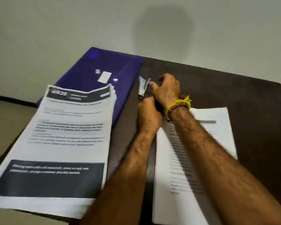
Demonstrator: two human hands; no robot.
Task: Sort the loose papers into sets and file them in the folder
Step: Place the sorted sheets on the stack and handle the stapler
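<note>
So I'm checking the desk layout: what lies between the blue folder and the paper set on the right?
In the head view, the stapler and both hands lie between the blue folder and the right paper set, on the dark table.

Purple folder [94,69], dark brown table [233,88]

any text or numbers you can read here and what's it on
"2939": white number in the dark header of the left paper stack.
Rest of that stack's print, dark bottom box included: too blurred to read.
Right paper stack: text blurred, unreadable.
White label on the blue folder: nothing legible.
Stapler: no readable marking.
</note>
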